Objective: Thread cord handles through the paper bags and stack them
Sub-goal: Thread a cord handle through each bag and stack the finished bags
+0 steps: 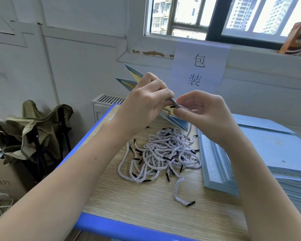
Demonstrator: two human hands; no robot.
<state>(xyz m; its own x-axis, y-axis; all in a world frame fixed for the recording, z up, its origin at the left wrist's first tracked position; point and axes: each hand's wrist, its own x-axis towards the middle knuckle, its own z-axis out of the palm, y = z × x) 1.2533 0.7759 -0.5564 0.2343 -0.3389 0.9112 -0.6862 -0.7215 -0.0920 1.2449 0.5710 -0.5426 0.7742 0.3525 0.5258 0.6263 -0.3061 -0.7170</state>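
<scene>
Blue-edged wood-grain surface bearing tangled white twisted cords with black tips beside stacked flat light-blue paper bags, below a window. Left hand grips a raised folded light-blue paper bag; right hand pinches a cord at its edge.

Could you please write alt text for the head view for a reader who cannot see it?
Two hands hold a blue paper bag above a table; the left hand grips it, the right hand pinches a cord. Loose cords and stacked bags lie below.
</scene>
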